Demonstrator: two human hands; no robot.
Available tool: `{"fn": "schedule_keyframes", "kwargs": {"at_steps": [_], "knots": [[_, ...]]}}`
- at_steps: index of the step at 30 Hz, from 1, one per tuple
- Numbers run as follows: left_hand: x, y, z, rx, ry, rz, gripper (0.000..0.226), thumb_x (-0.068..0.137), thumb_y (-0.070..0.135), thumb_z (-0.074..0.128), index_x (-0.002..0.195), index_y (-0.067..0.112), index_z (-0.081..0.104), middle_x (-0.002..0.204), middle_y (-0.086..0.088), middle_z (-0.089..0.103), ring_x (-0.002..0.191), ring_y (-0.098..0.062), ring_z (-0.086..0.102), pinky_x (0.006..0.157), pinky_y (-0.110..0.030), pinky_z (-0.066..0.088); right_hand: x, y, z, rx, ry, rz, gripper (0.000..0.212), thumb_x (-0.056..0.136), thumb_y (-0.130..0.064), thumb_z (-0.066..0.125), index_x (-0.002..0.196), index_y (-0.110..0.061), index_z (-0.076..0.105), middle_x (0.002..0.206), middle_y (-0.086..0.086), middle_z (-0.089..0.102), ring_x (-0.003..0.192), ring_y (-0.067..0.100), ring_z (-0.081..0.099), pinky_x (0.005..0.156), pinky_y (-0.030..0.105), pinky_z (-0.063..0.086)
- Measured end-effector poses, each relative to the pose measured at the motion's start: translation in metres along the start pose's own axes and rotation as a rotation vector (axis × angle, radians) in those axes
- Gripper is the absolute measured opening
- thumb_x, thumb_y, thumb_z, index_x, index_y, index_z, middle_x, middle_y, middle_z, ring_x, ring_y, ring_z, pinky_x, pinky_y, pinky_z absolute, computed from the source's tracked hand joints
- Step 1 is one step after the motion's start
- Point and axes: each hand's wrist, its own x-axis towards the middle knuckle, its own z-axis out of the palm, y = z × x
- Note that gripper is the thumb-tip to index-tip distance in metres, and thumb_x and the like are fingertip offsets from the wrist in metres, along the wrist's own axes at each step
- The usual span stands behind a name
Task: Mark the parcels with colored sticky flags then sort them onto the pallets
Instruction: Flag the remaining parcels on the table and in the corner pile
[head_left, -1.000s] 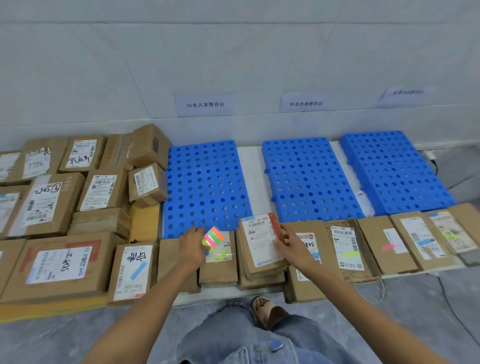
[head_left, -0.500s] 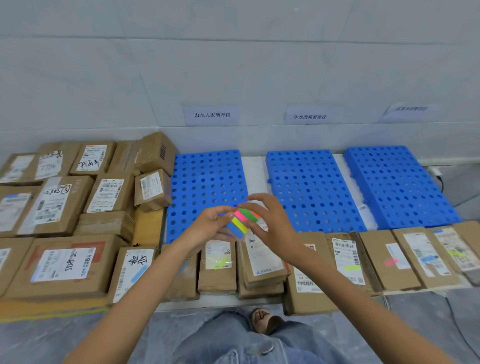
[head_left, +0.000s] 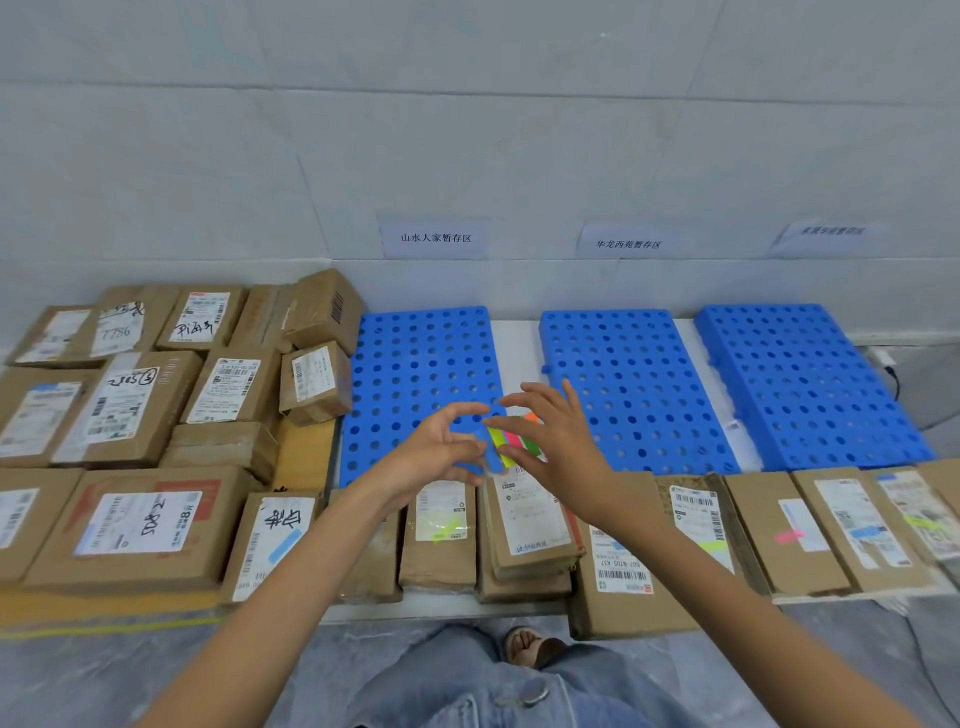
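Sticky flags (head_left: 514, 440), strips slanting down-right

Third wall sign (head_left: 830, 232): upper right, text blurred, unreadable.
Sticky flag pad (head_left: 512, 440): partly covered by right hand (head_left: 561, 449); pinch unclear.
Left-edge parcels (head_left: 13, 525): cut off by frame.

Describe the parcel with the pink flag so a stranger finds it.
Start at the rightmost blue pallet. The parcel lies in front of its near left corner. It alone carries a pink flag; its neighbours show green and blue.
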Motion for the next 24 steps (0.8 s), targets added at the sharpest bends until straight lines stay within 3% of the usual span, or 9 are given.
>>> {"fn": "schedule_keyframes", "kwargs": {"at_steps": [4, 7, 11, 14, 16, 20, 24], "knots": [[0.001, -0.002, 0.001, 0.014, -0.006, -0.01, 0.04, 0.091, 0.009, 0.06, 0.126, 0.024, 0.049, 0.091, -0.01, 0.069, 0.08, -0.019, 0.069, 0.068, -0.027, 0.056, -0.001, -0.003, 0.001, 0.068, 0.098, 0.019, 0.016, 0.083, -0.03, 0.063, 0.098, -0.027, 0.059, 0.104, -0.004, 0.058, 0.11, 0.014, 0.047, 0.109, 0.05, 0.027], [0.002, -0.004, 0.002, 0.037, -0.025, -0.02, 0.038, 0.091, 0.009, 0.06, 0.125, 0.024, 0.052, 0.089, -0.008, 0.064, 0.079, -0.016, 0.068, 0.07, -0.027, 0.057, 0.001, -0.005, 0.0, 0.109, 0.089, 0.069, 0.016, 0.076, -0.02, 0.075, 0.085, -0.021, 0.061, 0.091, -0.005, 0.054, 0.094, 0.01, 0.046, 0.094, 0.037, 0.039], [0.0, -0.005, 0.003, 0.042, -0.039, -0.036, 0.032, 0.091, 0.009, 0.059, 0.119, 0.023, 0.057, 0.09, -0.01, 0.067, 0.081, -0.015, 0.069, 0.073, -0.028, 0.058, 0.001, -0.007, -0.002, 0.142, 0.057, 0.065, 0.008, 0.078, -0.015, 0.072, 0.08, -0.017, 0.064, 0.082, -0.005, 0.055, 0.086, 0.008, 0.044, 0.083, 0.022, 0.034], [-0.001, -0.007, 0.003, 0.011, -0.075, -0.061, 0.036, 0.092, 0.008, 0.057, 0.128, 0.013, 0.054, 0.11, -0.021, 0.067, 0.097, -0.026, 0.067, 0.076, -0.029, 0.057, 0.0, -0.009, -0.001, 0.142, 0.04, 0.016, 0.007, 0.08, -0.009, 0.069, 0.084, -0.015, 0.068, 0.078, -0.003, 0.06, 0.083, 0.01, 0.045, 0.078, 0.02, 0.034], [-0.001, -0.008, 0.003, -0.032, -0.071, -0.078, 0.038, 0.092, 0.007, 0.057, 0.13, 0.01, 0.053, 0.116, -0.024, 0.063, 0.097, -0.026, 0.066, 0.075, -0.028, 0.057, -0.001, -0.012, -0.001, 0.14, 0.04, 0.008, 0.013, 0.081, -0.007, 0.066, 0.091, -0.014, 0.069, 0.08, -0.003, 0.062, 0.084, 0.009, 0.046, 0.077, 0.018, 0.034], [-0.001, -0.01, 0.004, -0.079, -0.038, -0.108, 0.038, 0.092, 0.004, 0.056, 0.129, 0.007, 0.051, 0.119, -0.024, 0.062, 0.101, -0.027, 0.064, 0.072, -0.026, 0.057, -0.002, -0.017, -0.003, 0.15, 0.075, 0.073, 0.012, 0.079, -0.004, 0.068, 0.087, -0.014, 0.066, 0.081, -0.003, 0.064, 0.085, 0.008, 0.047, 0.074, 0.026, 0.043], [0.0, -0.011, 0.004, -0.123, -0.036, -0.117, 0.031, 0.092, 0.002, 0.054, 0.122, 0.01, 0.055, 0.108, -0.016, 0.068, 0.092, -0.02, 0.067, 0.073, -0.027, 0.058, -0.001, -0.016, -0.002, 0.114, 0.093, 0.023, 0.011, 0.076, -0.006, 0.073, 0.077, -0.014, 0.065, 0.077, -0.004, 0.062, 0.083, 0.007, 0.046, 0.074, 0.024, 0.037]]}}
